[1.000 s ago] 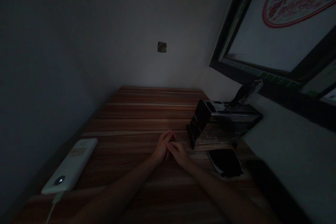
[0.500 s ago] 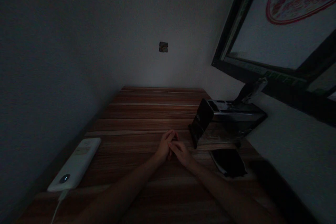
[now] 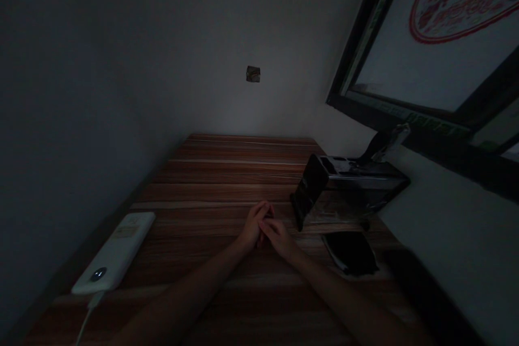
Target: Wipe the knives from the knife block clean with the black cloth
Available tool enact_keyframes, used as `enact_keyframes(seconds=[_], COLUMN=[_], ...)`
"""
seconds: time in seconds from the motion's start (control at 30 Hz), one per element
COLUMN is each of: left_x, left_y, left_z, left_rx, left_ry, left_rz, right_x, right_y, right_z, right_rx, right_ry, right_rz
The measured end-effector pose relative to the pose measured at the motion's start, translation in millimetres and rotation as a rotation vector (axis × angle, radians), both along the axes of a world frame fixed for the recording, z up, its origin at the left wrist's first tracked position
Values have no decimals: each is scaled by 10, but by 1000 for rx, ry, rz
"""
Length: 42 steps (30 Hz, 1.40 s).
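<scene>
Wooden table (image 3: 211, 173), dim room: I am resting my left hand (image 3: 252, 225) and right hand (image 3: 279, 238) mid-table, fingers touching, gripping nothing; machine (image 3: 348, 186) at right edge.

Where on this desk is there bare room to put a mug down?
The far half of the desk, between the wall and the hands, is bare. So is the strip between the power bank and the left hand. The right side is crowded: dark box and black pouch.
</scene>
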<state>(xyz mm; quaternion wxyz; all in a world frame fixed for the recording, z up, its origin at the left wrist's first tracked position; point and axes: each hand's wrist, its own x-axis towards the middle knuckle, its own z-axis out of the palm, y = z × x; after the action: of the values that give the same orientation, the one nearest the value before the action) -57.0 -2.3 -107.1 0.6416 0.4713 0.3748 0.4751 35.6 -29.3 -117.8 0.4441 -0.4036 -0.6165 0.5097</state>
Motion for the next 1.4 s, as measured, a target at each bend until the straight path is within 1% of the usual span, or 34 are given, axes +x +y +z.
enact_keyframes(seconds=[0.13,0.37,0.53,0.77,1.17,1.4], left_x=[0,-1,6,-7,4,-8], left_y=[11,8,14,-5,9,-8], left_z=[-8,3,19,26,35,26], left_rx=[4,7,12,-15,4,-8], left_ry=[0,-9,-21,-29,-9,3], left_rz=[-3,-13,28,-28,19,-16], right_x=[-1,-13,-12,-8,-6,-11], right_y=[5,-1,-10,-18,0,3], right_z=[-18,-11,21,44,9,19], right_rx=[5,-21,19,62,28,0], right_ry=[-9,14,-12,-41,-24,-11], right_rz=[-22,-2,-27,-40,-14,-18])
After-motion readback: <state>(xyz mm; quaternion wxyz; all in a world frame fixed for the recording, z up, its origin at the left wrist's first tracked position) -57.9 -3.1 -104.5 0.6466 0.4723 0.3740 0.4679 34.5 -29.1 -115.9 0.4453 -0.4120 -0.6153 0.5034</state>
